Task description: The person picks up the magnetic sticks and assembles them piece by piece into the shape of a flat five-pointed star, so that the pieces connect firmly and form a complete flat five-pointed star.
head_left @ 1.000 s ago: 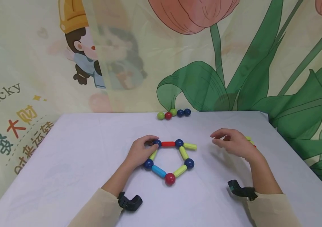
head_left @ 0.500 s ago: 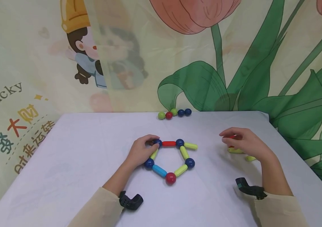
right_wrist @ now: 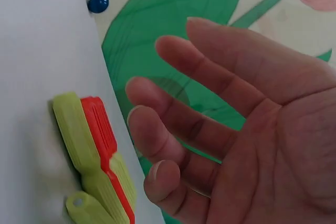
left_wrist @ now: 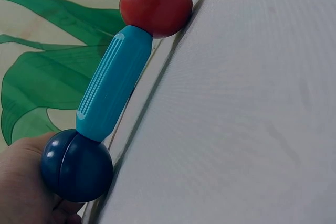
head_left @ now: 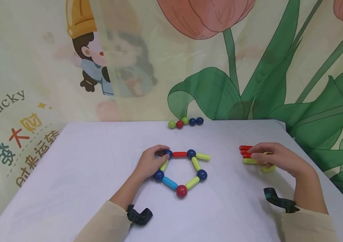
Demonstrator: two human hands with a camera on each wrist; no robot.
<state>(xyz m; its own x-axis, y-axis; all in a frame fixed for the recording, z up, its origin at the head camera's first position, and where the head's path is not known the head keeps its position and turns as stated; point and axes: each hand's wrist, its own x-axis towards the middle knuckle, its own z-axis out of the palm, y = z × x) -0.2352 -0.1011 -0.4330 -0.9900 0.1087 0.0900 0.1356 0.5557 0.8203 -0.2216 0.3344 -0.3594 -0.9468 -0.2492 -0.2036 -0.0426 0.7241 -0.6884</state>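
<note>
Magnetic balls and sticks form a five-sided ring on the table. My left hand (head_left: pixel 148 164) pinches the dark blue ball (head_left: pixel 168 153) at its far left corner, between thumb and fingers. A red stick (head_left: pixel 179 154) joins that ball to another blue ball (head_left: pixel 191 154), from which a lime stick (head_left: pixel 203 157) juts outward. Nearest me lies the red ball (head_left: pixel 181 191), tied by a light blue stick (left_wrist: pixel 113 85) to a blue ball (left_wrist: pixel 77 165). My right hand (head_left: pixel 281 158) hovers over loose red sticks (head_left: pixel 245 148) and lime sticks (right_wrist: pixel 71 129), fingers loosely bent and holding nothing.
At the table's far edge sits a row of loose balls, including a green ball (head_left: pixel 172 124), a red ball (head_left: pixel 179 124) and a blue ball (head_left: pixel 200 121). A white cloth (head_left: pixel 98 144) covers the table. Behind stands a printed backdrop (head_left: pixel 141 60).
My right hand has moved right and slightly toward me, over the loose sticks, uncovering the red ones. The left hand keeps its hold on the blue ball, and the ring stays put.
</note>
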